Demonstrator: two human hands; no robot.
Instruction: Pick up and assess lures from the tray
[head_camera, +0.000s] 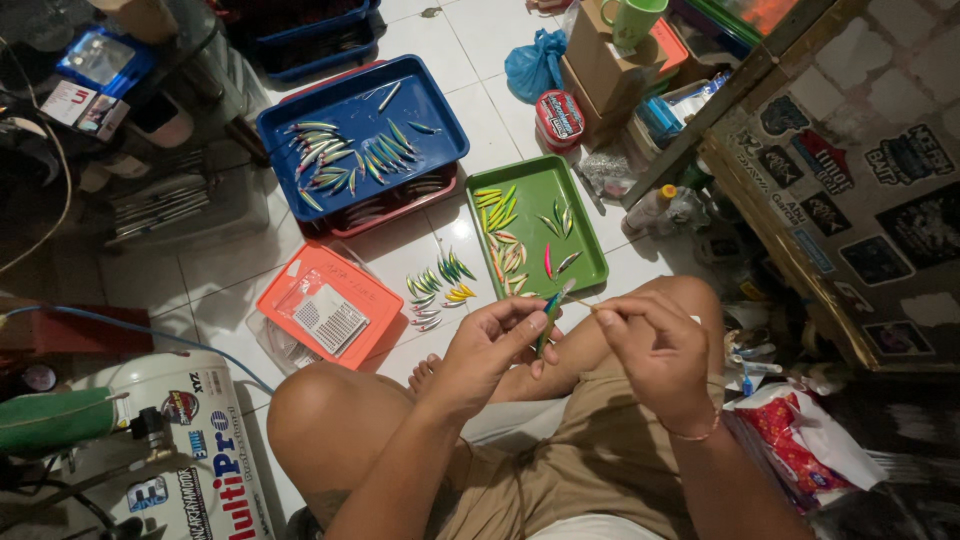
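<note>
My left hand (488, 348) has its fingers curled in, thumb and fingertips pinching a slim fishing lure (549, 318) near its lower half. The lure stands nearly upright above my knees, green and blue, its tip towards the green tray (583, 262). My right hand (655, 350) is closed too, thumb and forefinger nipped together just beside the lure; what they pinch is too small to tell. On the tiles beyond lie a small cluster of lures (436, 285), the green tray with more, an orange box (330, 302) and a blue tray (436, 110).
</note>
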